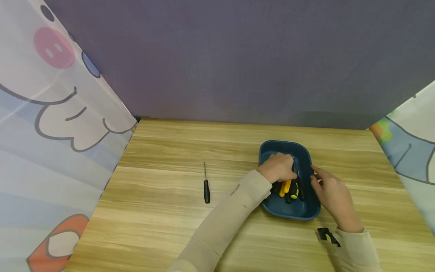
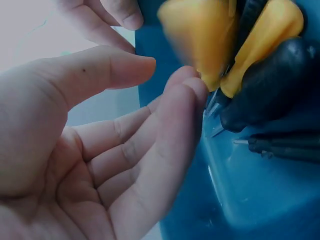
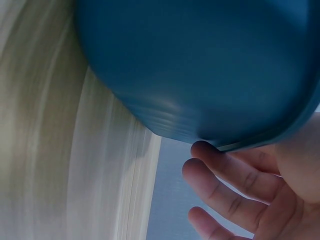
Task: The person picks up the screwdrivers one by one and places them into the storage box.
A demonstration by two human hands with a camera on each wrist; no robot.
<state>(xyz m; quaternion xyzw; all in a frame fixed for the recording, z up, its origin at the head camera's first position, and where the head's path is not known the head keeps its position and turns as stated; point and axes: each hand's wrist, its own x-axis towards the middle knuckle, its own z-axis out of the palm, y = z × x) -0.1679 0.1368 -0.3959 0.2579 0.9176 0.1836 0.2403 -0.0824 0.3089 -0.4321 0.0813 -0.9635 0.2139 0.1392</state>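
My left hand (image 1: 278,166) reaches down into a dark blue tray (image 1: 299,212). Inside lie several tools, among them yellow handles (image 1: 287,185) and a black-and-yellow handle (image 1: 294,192). The left wrist view shows this hand's thumb and fingers apart, with fingertips right at a blurred yellow handle (image 2: 200,35). A black handle (image 2: 280,80) and a thin black tool (image 2: 285,145) lie beyond them. At the tray's right side, my right hand (image 1: 334,192) grips the rim, its fingers (image 3: 240,175) along the outer wall and the thumb over the edge.
A screwdriver (image 1: 207,192) with a black handle lies on the wooden table (image 1: 153,219), left of the tray. Behind the table rises a grey partition (image 1: 221,64). Cartoon-printed sheets (image 1: 68,170) hang at both sides. A black-and-yellow piece (image 1: 327,236) is beside the right cuff.
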